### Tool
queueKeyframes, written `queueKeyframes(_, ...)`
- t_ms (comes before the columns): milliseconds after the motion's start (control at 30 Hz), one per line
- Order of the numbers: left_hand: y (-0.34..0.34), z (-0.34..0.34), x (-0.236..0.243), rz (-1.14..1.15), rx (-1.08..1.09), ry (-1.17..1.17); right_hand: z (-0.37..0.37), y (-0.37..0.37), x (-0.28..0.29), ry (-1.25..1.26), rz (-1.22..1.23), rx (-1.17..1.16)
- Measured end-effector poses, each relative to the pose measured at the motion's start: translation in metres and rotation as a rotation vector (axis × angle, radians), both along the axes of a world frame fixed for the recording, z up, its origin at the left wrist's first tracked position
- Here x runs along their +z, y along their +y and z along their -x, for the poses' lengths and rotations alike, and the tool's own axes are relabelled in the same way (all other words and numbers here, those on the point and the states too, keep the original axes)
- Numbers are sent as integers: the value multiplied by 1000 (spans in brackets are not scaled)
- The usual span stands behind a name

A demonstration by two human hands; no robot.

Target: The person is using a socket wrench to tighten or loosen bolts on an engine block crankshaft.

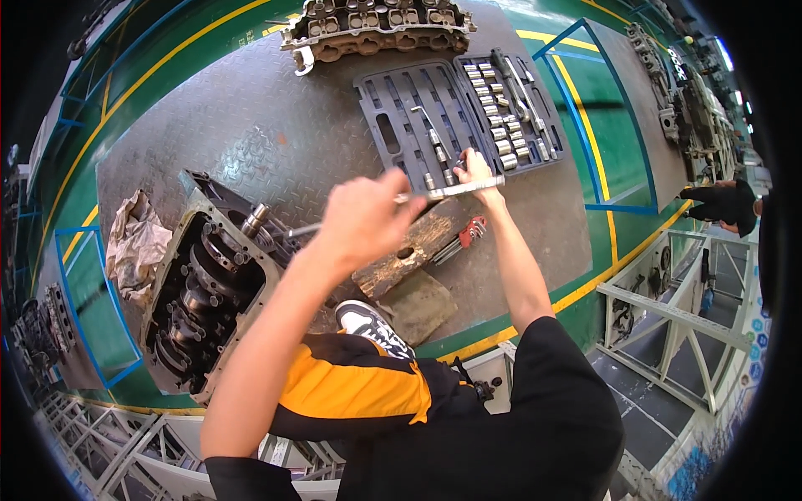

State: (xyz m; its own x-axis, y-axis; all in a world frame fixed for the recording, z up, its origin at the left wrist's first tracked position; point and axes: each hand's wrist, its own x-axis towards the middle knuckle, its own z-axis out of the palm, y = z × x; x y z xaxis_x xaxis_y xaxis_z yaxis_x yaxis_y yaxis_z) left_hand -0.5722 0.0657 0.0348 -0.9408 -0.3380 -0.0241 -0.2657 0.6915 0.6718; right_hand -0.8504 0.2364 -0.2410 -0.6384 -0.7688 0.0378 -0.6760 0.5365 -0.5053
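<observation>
Both hands are on one long chrome ratchet handle with extension bar point(434, 194), held above the grey checker-plate floor mat point(276, 125). The left hand point(363, 219) is closed in a fist round the near part of the bar; the right hand point(478, 171) pinches the far end, fingers curled narrow. The tool's long axis runs roughly left-right across the view, tipped slightly — its thin end points down-left toward the bare grey cast engine block point(209, 288) w/ exposed crank journals, its thick end up-right toward the open black plastic socket case point(459, 113).

The tip seems to sit near the block's upper edge, but whether it's seated on a fastener can't be told; the fist hides part of the shaft.

Risks, as a judgement: if the socket isn't square on its bolt, a pull could slip it off and drive knuckles into the block's sharp edge. The bar is long, so any side load could cock it. The worn wooden block point(409, 250) and red-handled pliers point(468, 232) lie right under the hands — a dropped tool would land on them, maybe bounce. A crumpled beige rag point(138, 242) lies left of the block, and a cylinder head point(376, 25) at the mat's far edge.
</observation>
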Motion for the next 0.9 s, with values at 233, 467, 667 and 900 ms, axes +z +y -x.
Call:
queueKeyframes(233,-49,-85,105,-937,410,416,-92,-20,150,-942,745,-58)
queueKeyframes(467,3,-164,142,-1065,326,1255,-206,-70,274,-1759,1163,-248)
queueKeyframes(667,79,-169,159,-912,243,1368,-231,-107,304,-1922,1290,-295)
queueKeyframes(900,99,-166,145,-1013,267,1555,-258,-111,313,-1929,1297,-256)
